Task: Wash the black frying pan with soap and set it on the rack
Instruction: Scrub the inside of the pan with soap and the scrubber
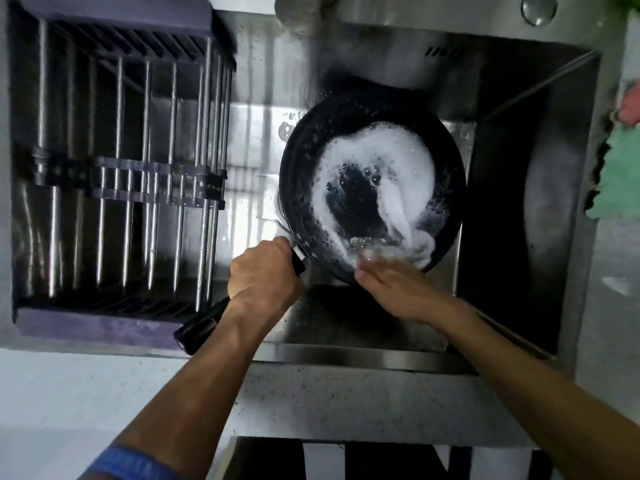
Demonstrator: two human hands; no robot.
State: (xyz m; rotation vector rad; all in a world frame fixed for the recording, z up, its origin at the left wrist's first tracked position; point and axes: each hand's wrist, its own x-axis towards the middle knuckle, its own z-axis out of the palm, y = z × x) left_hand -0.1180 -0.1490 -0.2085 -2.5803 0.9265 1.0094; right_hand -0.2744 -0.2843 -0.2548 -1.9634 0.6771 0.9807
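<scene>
The left hand clenches the handle of the black frying pan, held over the sink. At its five o'clock rim, the right hand reaches in, fingers extended into foam. The rack sits at nine o'clock.

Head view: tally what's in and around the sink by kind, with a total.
Frying pan: 1
Drying rack: 1
Sink: 1
Cloths: 2, green and pink
Hands: 2, left hand, right hand
Total: 7

Home kitchen, steel sink, dish rack
</scene>
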